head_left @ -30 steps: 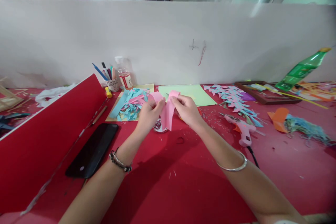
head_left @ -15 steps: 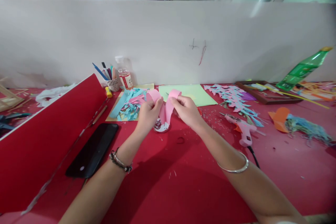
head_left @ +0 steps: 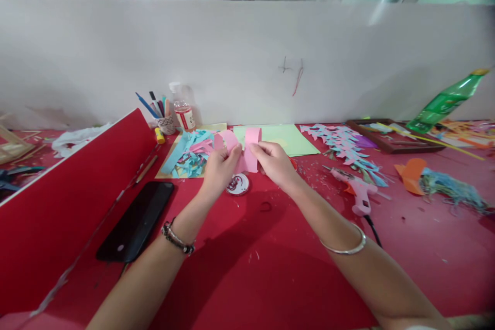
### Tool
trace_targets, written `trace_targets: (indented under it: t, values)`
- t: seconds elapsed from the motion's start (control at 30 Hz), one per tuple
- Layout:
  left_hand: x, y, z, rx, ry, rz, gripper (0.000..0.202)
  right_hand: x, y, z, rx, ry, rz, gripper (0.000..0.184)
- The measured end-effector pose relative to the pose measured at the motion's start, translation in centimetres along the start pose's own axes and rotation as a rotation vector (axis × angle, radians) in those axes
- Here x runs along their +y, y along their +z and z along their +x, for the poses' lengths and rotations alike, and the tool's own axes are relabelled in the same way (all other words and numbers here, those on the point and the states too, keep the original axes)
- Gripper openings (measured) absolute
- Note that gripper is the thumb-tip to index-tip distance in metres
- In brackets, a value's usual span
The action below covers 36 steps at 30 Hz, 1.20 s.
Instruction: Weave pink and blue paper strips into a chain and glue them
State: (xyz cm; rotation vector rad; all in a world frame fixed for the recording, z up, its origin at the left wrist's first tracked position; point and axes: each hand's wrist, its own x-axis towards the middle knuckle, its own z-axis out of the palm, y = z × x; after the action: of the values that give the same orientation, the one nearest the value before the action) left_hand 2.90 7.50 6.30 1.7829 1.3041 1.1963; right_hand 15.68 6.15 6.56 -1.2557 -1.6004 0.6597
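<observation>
Both of my hands hold a pink paper strip (head_left: 247, 152) above the red table (head_left: 247, 268). My left hand (head_left: 218, 170) pinches its left curled end, fingers closed. My right hand (head_left: 273, 162) pinches the right end, which loops up and over. Under the strip lies a small round white lid (head_left: 237, 184) with dark marks on it. Behind my left hand a pile of blue and pink paper cuttings (head_left: 191, 154) rests on yellow paper. A light green sheet (head_left: 282, 138) lies behind my right hand.
A black phone (head_left: 135, 221) lies left, beside an upright red board (head_left: 69, 201). A pen cup (head_left: 164, 121) and small bottle (head_left: 183, 111) stand at the back. A pink glue gun (head_left: 358, 193), paper cutouts (head_left: 344, 147), wooden tray (head_left: 390, 139) and green bottle (head_left: 444, 103) are right.
The hanging pink strip has been drawn up between my hands into a shorter loop, so the round lid beneath it now shows. My arms have hardly moved.
</observation>
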Motion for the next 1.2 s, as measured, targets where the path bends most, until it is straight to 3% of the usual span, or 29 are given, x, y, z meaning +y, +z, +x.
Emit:
trace_targets:
  t: [0.2,0.4,0.67,0.83,1.0,1.2]
  values:
    - [-0.3,0.1,-0.1,-0.146,-0.015,-0.093,0.038,0.6,0.0,0.1,0.066,0.018,0.068,0.034]
    - [-0.6,0.0,0.0,-0.036,0.081,0.019,0.039,0.1,0.0,-0.1,-0.001,-0.023,-0.066,0.037]
    - [-0.7,-0.4,0.4,-0.048,0.003,-0.318,0.032,0.0,-0.3,0.0,-0.024,0.069,0.122,0.034]
    - [-0.7,-1.6,1.1,-0.045,0.011,-0.342,0.028,0.1,-1.6,0.4,0.024,0.095,0.147,0.028]
    - [0.8,-3.5,1.2,0.002,0.117,-0.26,0.018,0.7,-3.2,1.1,0.012,0.039,0.072,0.009]
    - [4.2,-6.1,-0.5,-0.126,0.23,-0.222,0.02,2.6,-4.0,3.8,0.1,0.063,0.034,0.015]
